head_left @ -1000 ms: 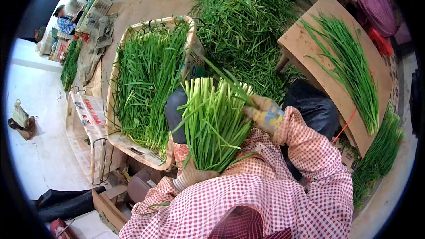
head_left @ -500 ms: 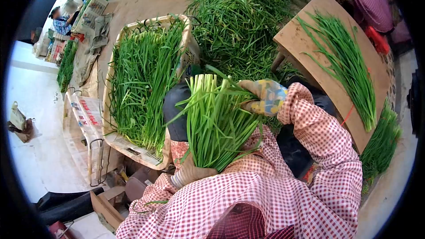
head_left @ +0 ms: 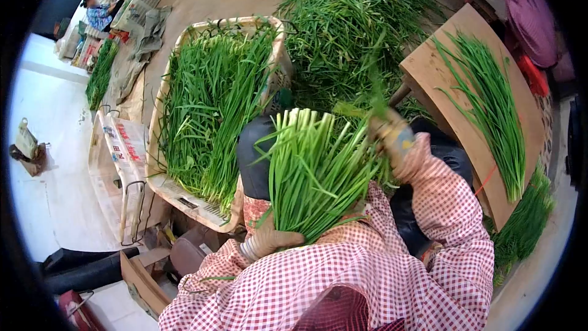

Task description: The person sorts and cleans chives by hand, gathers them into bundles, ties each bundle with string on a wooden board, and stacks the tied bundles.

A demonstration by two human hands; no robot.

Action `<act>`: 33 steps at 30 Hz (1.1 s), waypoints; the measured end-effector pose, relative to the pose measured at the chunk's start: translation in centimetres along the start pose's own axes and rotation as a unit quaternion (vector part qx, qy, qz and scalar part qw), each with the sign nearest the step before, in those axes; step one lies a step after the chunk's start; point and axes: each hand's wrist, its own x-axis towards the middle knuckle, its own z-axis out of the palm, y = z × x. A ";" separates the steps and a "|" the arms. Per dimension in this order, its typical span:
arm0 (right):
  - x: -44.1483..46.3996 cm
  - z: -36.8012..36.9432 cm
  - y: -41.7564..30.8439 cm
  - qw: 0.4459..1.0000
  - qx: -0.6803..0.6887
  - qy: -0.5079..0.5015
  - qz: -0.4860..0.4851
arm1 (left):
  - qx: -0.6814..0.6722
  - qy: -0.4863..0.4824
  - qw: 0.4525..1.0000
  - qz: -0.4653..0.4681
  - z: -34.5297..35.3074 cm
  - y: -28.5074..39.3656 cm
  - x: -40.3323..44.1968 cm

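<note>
A thick bunch of garlic chives (head_left: 315, 175) lies across my lap, pale cut ends pointing away from me. My left hand (head_left: 274, 239), in a tan glove, is wrapped around its near, leafy end. To the right of the pale ends, my right hand (head_left: 392, 138) wears a tan glove with a blue and yellow pattern and is smeared by motion. A few loose chive leaves (head_left: 376, 79) stick up blurred from its closed fingers. Just left of my knee stands a white plastic crate (head_left: 160, 168) filled with chives (head_left: 214, 110).
A large heap of chives (head_left: 343, 24) covers the floor ahead. On the right, a wooden board (head_left: 422, 64) bears a chive bundle (head_left: 490, 110), with more chives (head_left: 527, 227) below. Another crate (head_left: 125, 165) is at left. A person (head_left: 98, 15) sits far left.
My right hand has pulled back from the bunch to the right, with loose leaves now sticking up from it. My left hand keeps its hold. The view has shifted slightly.
</note>
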 end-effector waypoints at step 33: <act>2.8 -2.9 -5.6 0.951 -0.150 -0.075 -0.261 | 0.117 0.088 0.989 0.029 1.1 -3.4 1.9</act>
